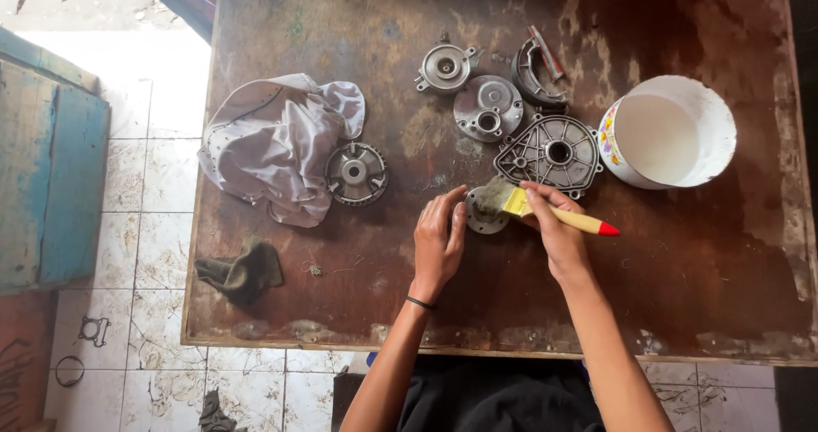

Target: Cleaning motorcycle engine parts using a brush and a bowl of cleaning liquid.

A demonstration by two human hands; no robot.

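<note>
From the head view, the left hand (440, 238) lies palm down near the middle of the worn wooden table (682, 296), fingers curled, fingertips pinning a small round metal disc (482, 217) against the surface. The right hand (555, 225), wrist bent inward, pinches a paintbrush (545, 211) by its yellow handle, bristles resting on the disc. Toward the far edge lie grey metal covers (550, 152); a white bucket (673, 134) stands near the right edge.

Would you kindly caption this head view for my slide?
Right hand brushes a metal disc steadied by left hand.
</note>
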